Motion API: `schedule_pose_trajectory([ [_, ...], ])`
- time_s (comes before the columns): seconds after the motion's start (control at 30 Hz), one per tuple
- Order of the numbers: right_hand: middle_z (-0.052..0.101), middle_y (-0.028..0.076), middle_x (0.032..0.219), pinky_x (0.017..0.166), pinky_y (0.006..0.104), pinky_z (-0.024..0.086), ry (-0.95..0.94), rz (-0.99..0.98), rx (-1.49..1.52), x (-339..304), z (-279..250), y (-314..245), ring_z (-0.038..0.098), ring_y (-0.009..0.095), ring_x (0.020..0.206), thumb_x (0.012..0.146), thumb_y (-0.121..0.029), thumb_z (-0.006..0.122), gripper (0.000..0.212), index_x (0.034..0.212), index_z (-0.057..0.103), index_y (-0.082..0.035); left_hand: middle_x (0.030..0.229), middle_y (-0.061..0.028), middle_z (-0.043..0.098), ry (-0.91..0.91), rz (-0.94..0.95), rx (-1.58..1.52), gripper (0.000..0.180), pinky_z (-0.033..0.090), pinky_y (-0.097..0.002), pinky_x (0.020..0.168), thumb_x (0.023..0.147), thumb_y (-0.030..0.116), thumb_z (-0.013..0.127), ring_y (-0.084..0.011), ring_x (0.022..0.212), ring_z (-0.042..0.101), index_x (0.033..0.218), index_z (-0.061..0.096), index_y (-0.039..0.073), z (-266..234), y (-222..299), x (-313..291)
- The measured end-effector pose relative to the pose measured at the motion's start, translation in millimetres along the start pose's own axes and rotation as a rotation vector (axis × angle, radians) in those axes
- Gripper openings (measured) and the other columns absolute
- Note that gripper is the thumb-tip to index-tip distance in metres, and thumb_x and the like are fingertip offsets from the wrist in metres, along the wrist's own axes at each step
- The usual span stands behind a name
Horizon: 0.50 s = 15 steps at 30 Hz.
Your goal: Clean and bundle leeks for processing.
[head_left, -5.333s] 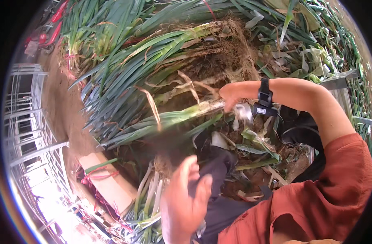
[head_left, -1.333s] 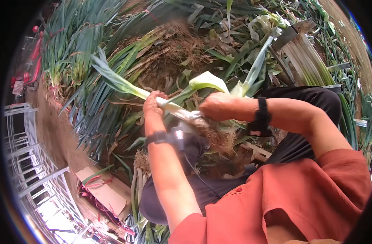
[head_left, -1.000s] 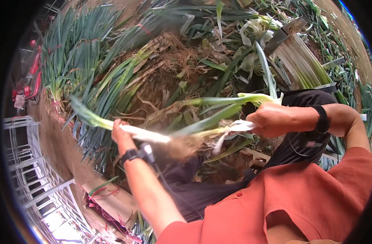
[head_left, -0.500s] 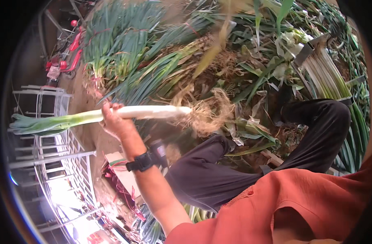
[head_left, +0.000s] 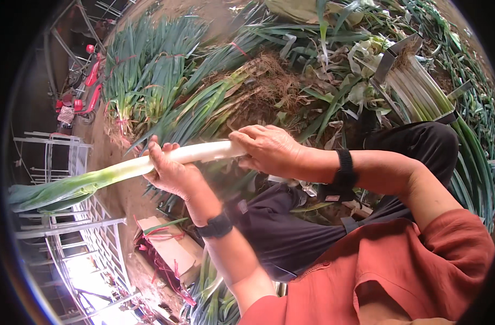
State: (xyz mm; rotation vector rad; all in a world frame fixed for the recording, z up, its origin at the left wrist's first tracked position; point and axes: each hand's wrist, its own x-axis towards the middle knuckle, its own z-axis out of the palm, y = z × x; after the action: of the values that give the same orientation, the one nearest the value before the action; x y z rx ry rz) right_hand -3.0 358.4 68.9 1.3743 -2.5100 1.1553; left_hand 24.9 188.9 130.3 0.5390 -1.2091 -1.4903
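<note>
A thick leek point(head_left: 206, 152) lies level in front of me, its green top pointing left and its white end to the right. My left hand point(head_left: 171, 169) is wrapped around the middle of the white stalk. At the root end my right hand point(head_left: 271, 148) is closed around the tip, so the roots cannot be seen. Just beyond my hands, more leeks point(head_left: 196, 122) and a heap of torn leaves and roots point(head_left: 269, 81) lie on the ground. The stalk is bare and pale between my two hands.
Tied leek bundles point(head_left: 144, 70) lie far left. On the right, a metal holder point(head_left: 391, 57) contains a row of leeks point(head_left: 420, 89) beside my knee. A white metal rack point(head_left: 104, 233), cardboard with red ties point(head_left: 169, 246) and a red wheeled machine point(head_left: 87, 92) are at the left.
My right hand has come into view and closed over the root end, where shaggy roots hung before. My left hand still grips the stalk, slightly lower and further right.
</note>
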Motion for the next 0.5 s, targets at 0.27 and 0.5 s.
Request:
schedule_pose_trajectory([
  [0.27,0.058,0.014,0.093,0.07,0.0362,0.049,-0.166,-0.017,0.525,8,-5,2,0.06,0.031,0.083,0.071,-0.016,0.07,0.04,0.106,0.056,-0.001,0.07,-0.0025,0.051,-0.435,-0.222,-0.421,0.021,0.042,-0.0262,0.05,0.082,0.014,0.062,-0.0119,0.06,0.049,0.096,0.046,0.011,-19,12,18],
  [0.5,0.055,0.014,0.092,0.071,0.0378,0.048,0.096,-0.007,0.388,-5,2,-17,0.058,0.032,0.085,0.067,-0.011,0.07,0.039,0.101,0.055,0.0,0.06,0.001,0.043,-0.326,-0.233,-0.312,0.017,0.037,-0.0247,0.044,0.078,0.008,0.06,-0.0096,0.047,0.042,0.09,0.048,0.013,-12,6,16],
])
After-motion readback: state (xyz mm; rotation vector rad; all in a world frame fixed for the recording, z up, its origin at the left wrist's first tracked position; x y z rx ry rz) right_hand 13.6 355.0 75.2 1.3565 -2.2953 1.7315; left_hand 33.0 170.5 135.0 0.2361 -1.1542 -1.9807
